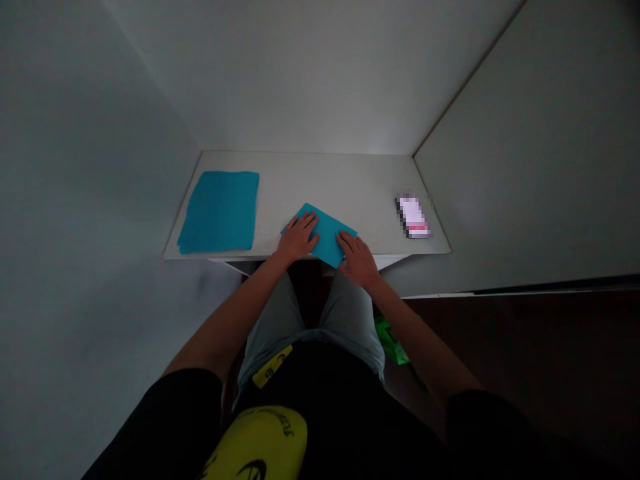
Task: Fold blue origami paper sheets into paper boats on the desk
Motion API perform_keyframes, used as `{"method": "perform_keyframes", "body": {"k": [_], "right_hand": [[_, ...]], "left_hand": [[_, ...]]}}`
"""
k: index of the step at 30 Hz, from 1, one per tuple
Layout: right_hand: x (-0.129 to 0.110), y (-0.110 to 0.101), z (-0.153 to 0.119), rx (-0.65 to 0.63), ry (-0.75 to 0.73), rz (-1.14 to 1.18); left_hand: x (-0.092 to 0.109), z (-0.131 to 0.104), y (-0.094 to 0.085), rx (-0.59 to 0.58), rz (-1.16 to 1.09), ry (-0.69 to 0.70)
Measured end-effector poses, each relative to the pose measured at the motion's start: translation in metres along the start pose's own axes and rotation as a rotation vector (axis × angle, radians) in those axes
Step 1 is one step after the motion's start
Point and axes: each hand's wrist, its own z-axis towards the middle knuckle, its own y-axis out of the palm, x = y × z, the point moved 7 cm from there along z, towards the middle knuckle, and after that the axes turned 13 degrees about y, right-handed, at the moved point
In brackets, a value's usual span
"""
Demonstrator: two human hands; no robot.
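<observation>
A folded sheet of blue paper (327,233) lies at an angle near the front edge of the white shelf table, one corner reaching past that edge. My left hand (299,238) rests flat on its left part with the fingers spread. On the right end of the paper, my right hand (359,259) lies with its fingers stretched out over the edge. To the left is a stack of larger blue sheets (220,212), apart from both hands.
The white table (330,177) fits between walls on the left, back and right. A phone (413,217), blurred out, lies at its right side. Below, a bright green bag-like item (393,341) sits near my right leg.
</observation>
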Motion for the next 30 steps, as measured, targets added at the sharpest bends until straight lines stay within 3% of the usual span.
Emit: {"method": "perform_keyframes", "body": {"k": [6,12,15,19,23,27,30], "right_hand": [[0.001,-0.021,0.024,0.063,0.137,-0.061],[-0.002,-0.025,0.054,0.141,0.260,-0.061],[-0.030,-0.013,0.052,0.147,0.095,-0.023],[-0.061,0.017,0.030,-0.030,-0.134,0.050],[-0.037,0.020,0.027,-0.094,-0.069,0.014],[0.009,0.007,0.052,-0.107,0.153,-0.071],[0.021,0.002,0.074,-0.066,0.269,-0.109]], "left_hand": [[-0.009,-0.013,-0.008,0.010,-0.093,0.077],[-0.005,-0.022,-0.005,-0.024,-0.010,0.103],[-0.003,-0.021,-0.003,-0.041,0.050,0.080],[0.000,-0.020,-0.003,-0.081,0.104,0.090],[0.001,-0.021,-0.005,-0.081,0.114,0.086],[0.008,-0.020,-0.002,-0.081,0.122,0.038],[0.024,-0.024,0.000,-0.053,0.121,-0.015]]}}
